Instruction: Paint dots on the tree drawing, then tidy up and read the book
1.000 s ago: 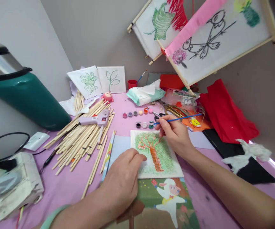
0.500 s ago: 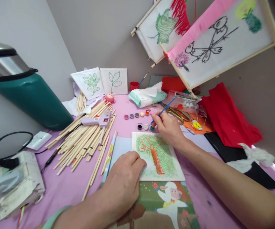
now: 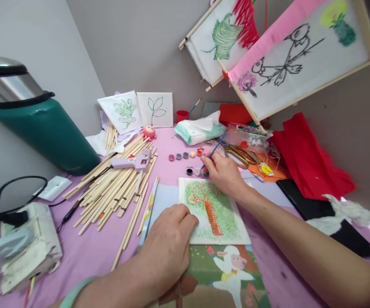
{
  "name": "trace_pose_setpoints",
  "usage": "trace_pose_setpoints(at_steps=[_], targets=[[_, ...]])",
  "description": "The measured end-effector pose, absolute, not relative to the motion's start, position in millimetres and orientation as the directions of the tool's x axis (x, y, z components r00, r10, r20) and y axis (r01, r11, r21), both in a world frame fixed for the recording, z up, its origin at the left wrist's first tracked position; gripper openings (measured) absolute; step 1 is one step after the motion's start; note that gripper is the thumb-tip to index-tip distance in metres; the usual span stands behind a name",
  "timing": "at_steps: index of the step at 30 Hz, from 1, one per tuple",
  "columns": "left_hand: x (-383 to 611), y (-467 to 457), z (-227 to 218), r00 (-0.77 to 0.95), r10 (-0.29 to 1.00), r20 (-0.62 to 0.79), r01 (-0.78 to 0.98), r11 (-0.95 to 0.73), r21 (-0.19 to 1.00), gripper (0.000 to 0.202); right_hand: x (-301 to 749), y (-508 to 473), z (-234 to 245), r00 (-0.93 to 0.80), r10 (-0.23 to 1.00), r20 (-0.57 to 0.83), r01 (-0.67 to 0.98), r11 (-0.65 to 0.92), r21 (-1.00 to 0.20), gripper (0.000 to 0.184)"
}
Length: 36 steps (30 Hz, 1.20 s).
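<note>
My right hand [image 3: 226,174] is closed on a thin blue paintbrush [image 3: 213,151], whose tip dips among the small paint pots [image 3: 196,170] just beyond the picture. A white square sheet with a painted tree [image 3: 213,210], green crown and orange trunk, lies in front of me. My left hand [image 3: 169,244] rests knuckles-up on the sheet's near left corner, fingers curled, pressing it down. A second row of paint pots [image 3: 188,154] sits a little farther back.
A heap of wooden sticks [image 3: 114,184] with a lilac glue gun [image 3: 132,161] lies to the left. A green bin [image 3: 40,128], a wet-wipe pack [image 3: 201,129], scissors [image 3: 238,155], red cloth [image 3: 310,160] and framed drawings [image 3: 287,55] surround the work. A picture book [image 3: 230,273] lies under the sheet.
My right hand lifted the brush off the tree's crown and carried it back to the paint pots, tilting the handle upright. My left hand stayed on the sheet.
</note>
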<state>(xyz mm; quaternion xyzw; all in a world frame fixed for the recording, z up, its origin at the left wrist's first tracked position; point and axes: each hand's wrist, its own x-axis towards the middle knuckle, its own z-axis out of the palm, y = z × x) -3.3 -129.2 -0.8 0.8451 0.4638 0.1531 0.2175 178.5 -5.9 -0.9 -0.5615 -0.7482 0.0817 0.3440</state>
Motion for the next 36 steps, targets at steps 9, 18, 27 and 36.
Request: trace_pose_setpoints(at_steps=[9,18,27,36], targets=[[-4,-130,-4,0.506,0.857,0.094,0.698,-0.471,0.540,0.031,188,-21,11,0.041,0.939,0.342,0.381,0.302,-0.874,0.025],[-5,-132,0,0.511,0.851,0.124,0.743,-0.509,0.435,0.027,199,-93,8,0.106,0.964,0.244,0.167,0.225,-0.960,0.021],[-3,-131,-1,0.502,0.855,0.129,0.743,-0.503,0.442,0.020,200,-125,-18,-0.058,0.952,0.300,0.272,0.304,-0.913,0.022],[-2,-130,-1,0.507,0.855,0.110,0.753,-0.501,0.427,0.020,200,-125,-18,-0.151,0.914,0.377,0.384,0.406,-0.830,0.020]])
